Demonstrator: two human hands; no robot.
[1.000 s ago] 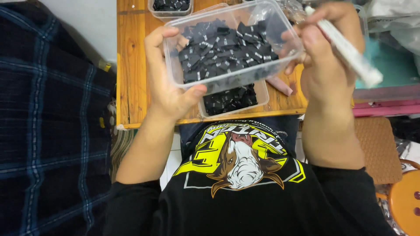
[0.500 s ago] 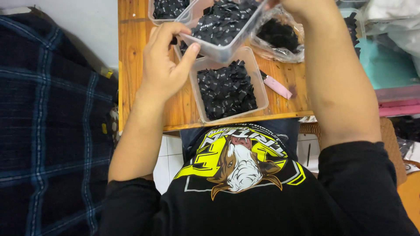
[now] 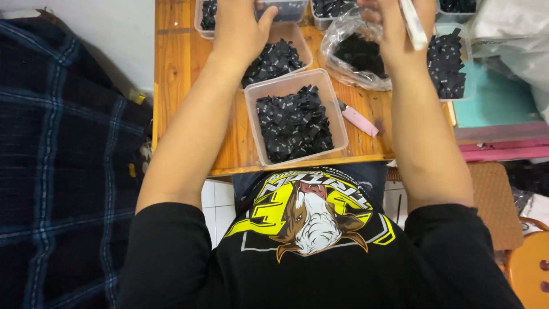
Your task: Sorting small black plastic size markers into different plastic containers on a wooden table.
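Moved: both hands have carried the clear tub (image 3: 283, 8) from near to the far table edge.
Left hand (image 3: 237, 28): clamped on the tub.
Right hand (image 3: 394, 26): closed around a white pen (image 3: 413, 23).
Progress: near tub (image 3: 294, 117) full of black tags; bag (image 3: 357, 54) unemptied.

The desk (image 3: 177, 86) is crowded. A clear tub of black pieces (image 3: 294, 120) sits at the near edge, with a second tub (image 3: 274, 57) touching it at 12 o'clock. At its 3 o'clock lies a pink tool (image 3: 359, 120), and at 1 o'clock a plastic bag (image 3: 354, 57) of black pieces. More tubs line the far edge, where both hands (image 3: 240, 28) reach. Bare wood runs down the 9 o'clock side, beside the left forearm, and a small patch shows between the pink tool and the right forearm (image 3: 423, 131).
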